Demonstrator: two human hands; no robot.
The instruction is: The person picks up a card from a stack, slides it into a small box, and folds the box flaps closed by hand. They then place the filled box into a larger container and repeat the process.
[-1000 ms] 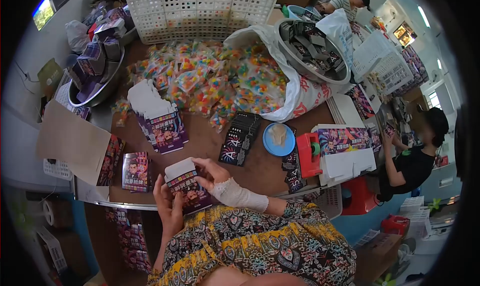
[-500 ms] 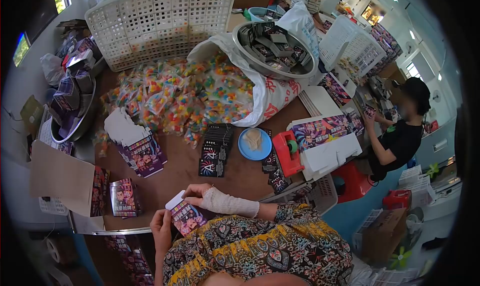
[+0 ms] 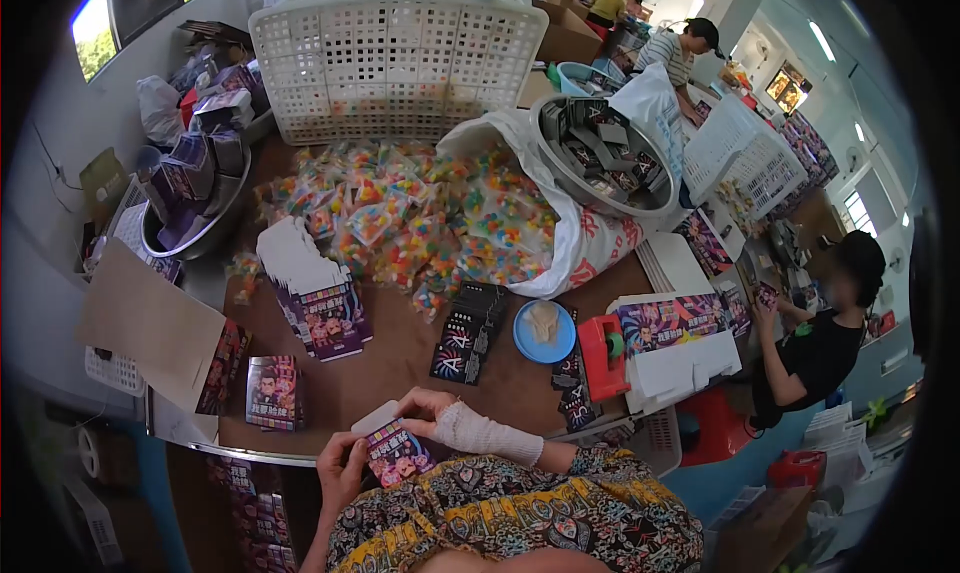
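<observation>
Close to my body, at the table's front edge, is a small purple printed card box (image 3: 400,455) with its white flap sticking up at the top. My left hand (image 3: 343,468) pinches the box at its left edge. My right hand (image 3: 428,410), with a white wrap around the wrist, has its fingers closed on the upper right part beside the flap. Beyond the hands lies a fanned stack of black cards (image 3: 468,335). A stack of flat purple cartons (image 3: 328,318) and a few finished-looking boxes (image 3: 272,391) sit to the left.
Candy packets (image 3: 390,213) heap at the back before a white crate (image 3: 400,63). A metal bowl of black card packs (image 3: 605,158) rests on a white sack (image 3: 590,243). A blue dish (image 3: 545,348) and red tape dispenser (image 3: 604,358) stand right. A co-worker (image 3: 820,323) sits further right.
The camera view has turned, so the table's things appear further right and lower. Both hands stay on the box, and my right hand's fingers remain by its flap.
</observation>
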